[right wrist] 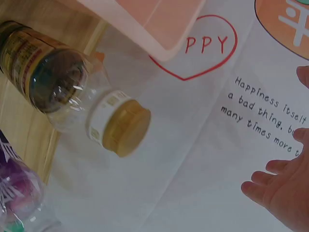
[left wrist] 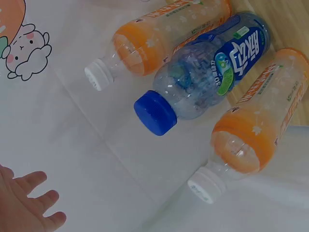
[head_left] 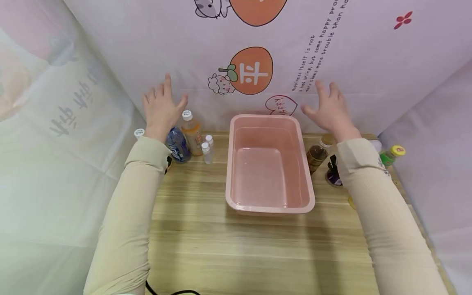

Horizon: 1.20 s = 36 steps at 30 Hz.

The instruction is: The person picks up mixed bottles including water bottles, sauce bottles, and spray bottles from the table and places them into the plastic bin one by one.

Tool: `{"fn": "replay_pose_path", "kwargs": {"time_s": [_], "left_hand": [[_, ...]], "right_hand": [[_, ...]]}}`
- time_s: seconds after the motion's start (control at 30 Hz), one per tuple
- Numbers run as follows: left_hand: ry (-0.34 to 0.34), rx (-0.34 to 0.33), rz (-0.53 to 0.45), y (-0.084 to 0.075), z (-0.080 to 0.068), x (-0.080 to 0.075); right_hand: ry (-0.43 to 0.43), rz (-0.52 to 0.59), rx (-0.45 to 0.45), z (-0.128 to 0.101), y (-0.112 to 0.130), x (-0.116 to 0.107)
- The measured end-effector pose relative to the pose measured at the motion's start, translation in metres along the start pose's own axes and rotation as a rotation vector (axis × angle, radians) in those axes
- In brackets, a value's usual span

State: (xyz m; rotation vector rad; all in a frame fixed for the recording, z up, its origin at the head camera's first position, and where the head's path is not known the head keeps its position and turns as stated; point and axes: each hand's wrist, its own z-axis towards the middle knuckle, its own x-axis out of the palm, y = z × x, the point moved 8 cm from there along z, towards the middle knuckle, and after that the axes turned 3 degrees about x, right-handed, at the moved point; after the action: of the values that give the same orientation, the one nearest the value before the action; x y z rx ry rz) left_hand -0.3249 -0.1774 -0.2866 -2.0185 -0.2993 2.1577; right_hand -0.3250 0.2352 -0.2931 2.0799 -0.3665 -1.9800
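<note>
Both hands were spread open and held nothing: the left hand [head_left: 162,107] was above the blue bottle [head_left: 178,144], left of the pink basin [head_left: 307,192]; the right hand [head_left: 329,110] was at its right.

My head view looks forward and steeply down from above the wooden table [head_left: 258,246], taking in the pink basin [head_left: 271,164] and the printed backdrop [head_left: 368,61]. My left wrist view sits close over the blue-capped bottle [left wrist: 203,92] and two orange bottles, seen cap-first; the head view shares that cluster at the basin's left. My right wrist view is nearer still, facing the gold-capped bottle [right wrist: 72,92], the basin's corner and the backdrop's "HAPPY" heart [right wrist: 205,46], also seen from the head.
</note>
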Motion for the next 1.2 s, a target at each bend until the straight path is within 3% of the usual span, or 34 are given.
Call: {"fn": "replay_pose_path", "kwargs": {"time_s": [0.3, 0.53, 0.8, 1.03, 1.2], "left_hand": [[-0.02, 0.057, -0.028, 0.003, -0.01, 0.014], [-0.031, 0.104, -0.059, 0.006, -0.019, 0.032], [-0.092, 0.141, -0.107, 0.013, -0.033, 0.035], [-0.147, 0.117, -0.167, 0.029, -0.041, 0.035], [-0.122, 0.102, -0.179, 0.04, -0.044, 0.034]], "right_hand": [[0.033, 0.177, -0.075, -0.016, 0.002, 0.039], [0.017, 0.177, -0.148, -0.032, -0.006, 0.066], [-0.011, 0.166, -0.176, -0.044, -0.013, 0.094], [-0.062, 0.168, -0.202, -0.052, -0.02, 0.111], [-0.099, 0.184, -0.198, -0.06, -0.023, 0.12]]}}
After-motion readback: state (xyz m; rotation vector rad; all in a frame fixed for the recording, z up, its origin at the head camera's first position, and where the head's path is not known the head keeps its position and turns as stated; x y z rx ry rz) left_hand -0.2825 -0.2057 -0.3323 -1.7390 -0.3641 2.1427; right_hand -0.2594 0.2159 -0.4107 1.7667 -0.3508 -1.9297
